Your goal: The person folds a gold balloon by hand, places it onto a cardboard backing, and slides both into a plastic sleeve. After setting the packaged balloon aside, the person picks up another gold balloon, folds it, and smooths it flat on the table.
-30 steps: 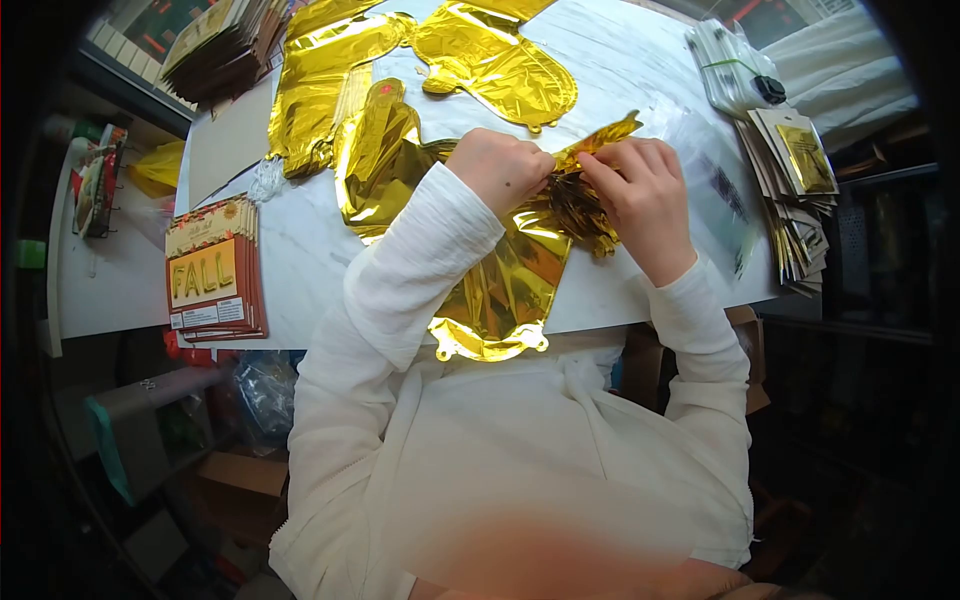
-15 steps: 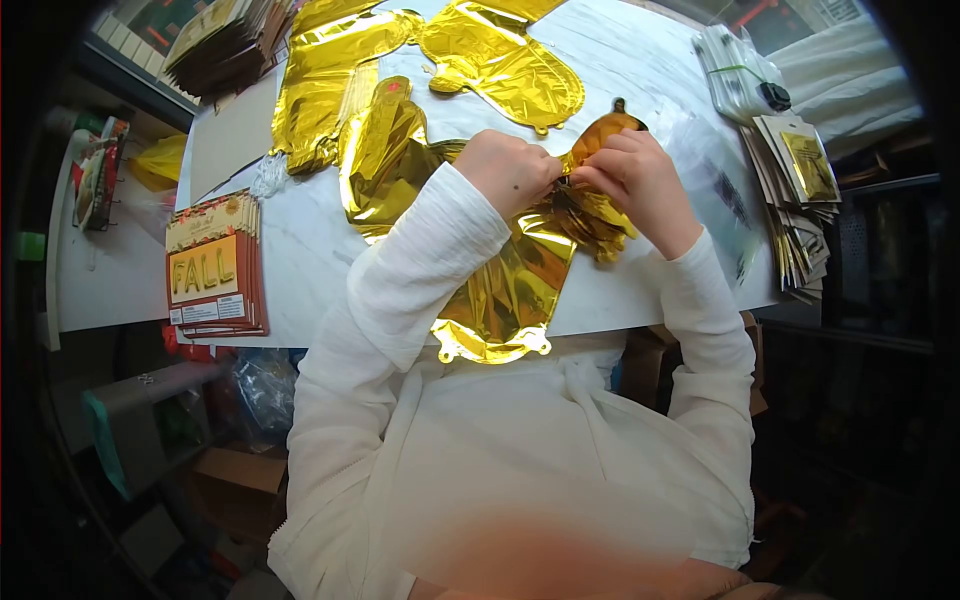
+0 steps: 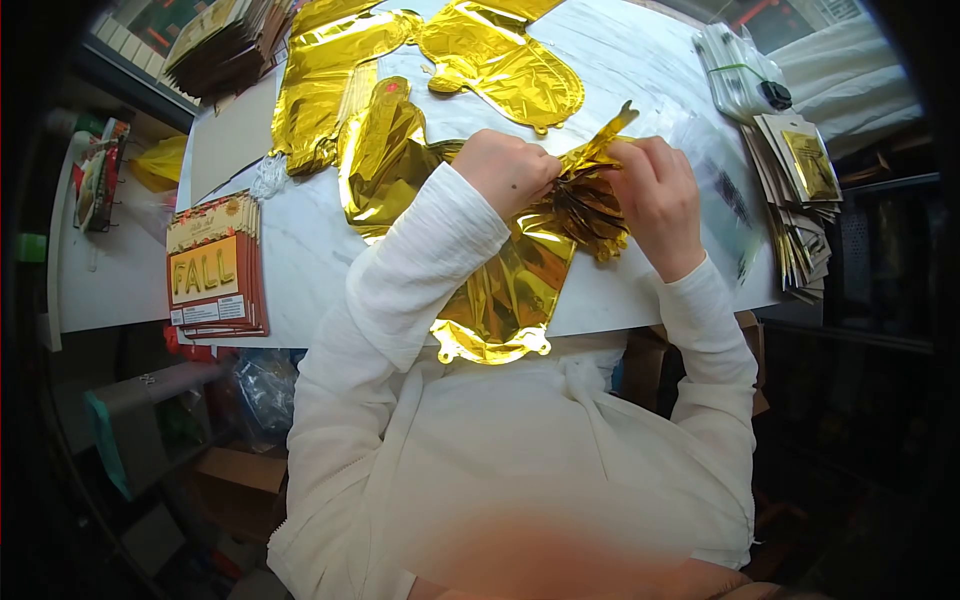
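Observation:
A shiny gold foil balloon [image 3: 515,285], deflated and creased, lies over the table's front edge, partly hidden by my left forearm. My left hand [image 3: 507,172] pinches the foil near its gathered middle. Just to the right, my right hand [image 3: 660,200] has its fingertips closed on the bunched foil [image 3: 590,215]. A narrow gold tip [image 3: 622,122] sticks up above the right fingers. More crumpled gold foil [image 3: 385,160] spreads out left of my hands; where one piece joins another is hidden.
Flat gold foil balloons [image 3: 510,75] lie at the back of the marble-patterned table [image 3: 310,235]. Packets printed FALL [image 3: 210,265] are stacked at left. Folded cards [image 3: 795,190] and a banded bundle of clear bags [image 3: 735,65] are at right, beside loose clear plastic [image 3: 715,180].
My right hand has shifted slightly right and turned. The foil tip above it, rounded and spread before, is now folded narrow and leans right. My left hand stays in place.

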